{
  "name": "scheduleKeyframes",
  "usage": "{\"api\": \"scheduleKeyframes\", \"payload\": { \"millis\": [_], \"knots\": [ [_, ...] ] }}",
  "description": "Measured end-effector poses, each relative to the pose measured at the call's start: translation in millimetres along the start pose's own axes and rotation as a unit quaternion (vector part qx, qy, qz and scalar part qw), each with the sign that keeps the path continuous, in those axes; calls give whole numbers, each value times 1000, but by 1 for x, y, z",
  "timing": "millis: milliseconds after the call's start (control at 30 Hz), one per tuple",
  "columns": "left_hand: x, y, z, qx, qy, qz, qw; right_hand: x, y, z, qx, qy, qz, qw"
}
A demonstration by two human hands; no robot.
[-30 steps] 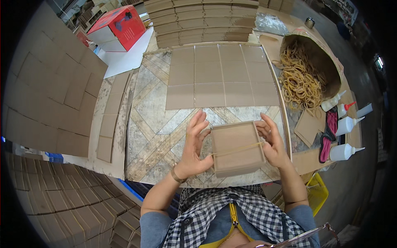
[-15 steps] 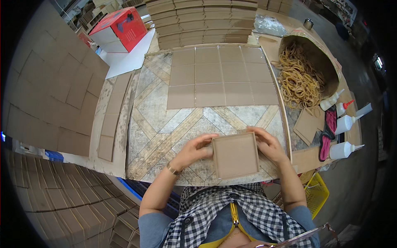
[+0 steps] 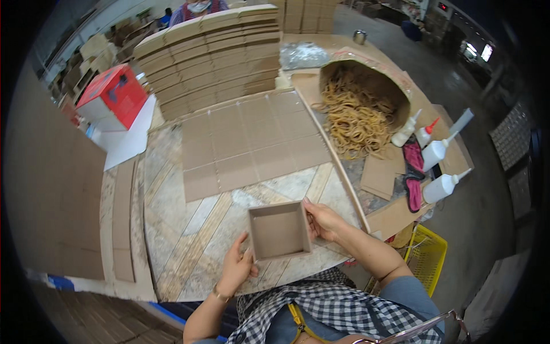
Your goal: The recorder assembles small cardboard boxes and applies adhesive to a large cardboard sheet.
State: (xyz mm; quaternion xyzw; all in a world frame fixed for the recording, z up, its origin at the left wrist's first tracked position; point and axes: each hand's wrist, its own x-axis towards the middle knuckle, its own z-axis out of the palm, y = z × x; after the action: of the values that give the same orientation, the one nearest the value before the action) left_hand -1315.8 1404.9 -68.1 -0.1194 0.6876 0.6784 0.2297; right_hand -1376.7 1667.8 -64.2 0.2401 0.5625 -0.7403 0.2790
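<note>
A square, shallow brown cardboard box (image 3: 279,230), its open side up, is near the front of the patterned table. At its right wall is my right hand (image 3: 323,221), thumb at the far right corner and fingers along the outside, gripping it. My left hand (image 3: 236,267) is beside the left wall with fingers apart; whether its fingertips touch the box cannot be made out. Beyond the box lies a grid of flat brown cardboard panels (image 3: 252,137) on the tabletop (image 3: 189,235).
A tall cardboard stack (image 3: 212,63) stands behind the panels, with a person beyond it. At right, a sack (image 3: 401,83) spills rubber bands (image 3: 358,123) near several glue bottles (image 3: 441,188). A wooden strip (image 3: 338,166) edges the work area. A yellow basket (image 3: 440,243) sits lower right.
My view has swung, so the table appears shifted and tilted. The box shows more of its inner walls. My left hand has moved lower along its side, fingers spread; my right stays at the right wall.
</note>
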Motion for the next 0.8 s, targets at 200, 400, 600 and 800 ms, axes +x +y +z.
{"api": "scheduleKeyframes", "payload": {
  "millis": [200,400,600,800],
  "knots": [
    [-9,18,-13,273,-31,402,874,57,-66,-103,-412,414,-442,681],
    [-21,28,8,397,-72,455,794,94,-100,-128,-603,468,-244,598],
    [-19,37,-17,358,-30,510,782,44,-112,-116,-471,436,-404,651],
    [1,112,17,251,9,497,831,-24,-92,-14,-306,139,-466,818]
  ]
}}
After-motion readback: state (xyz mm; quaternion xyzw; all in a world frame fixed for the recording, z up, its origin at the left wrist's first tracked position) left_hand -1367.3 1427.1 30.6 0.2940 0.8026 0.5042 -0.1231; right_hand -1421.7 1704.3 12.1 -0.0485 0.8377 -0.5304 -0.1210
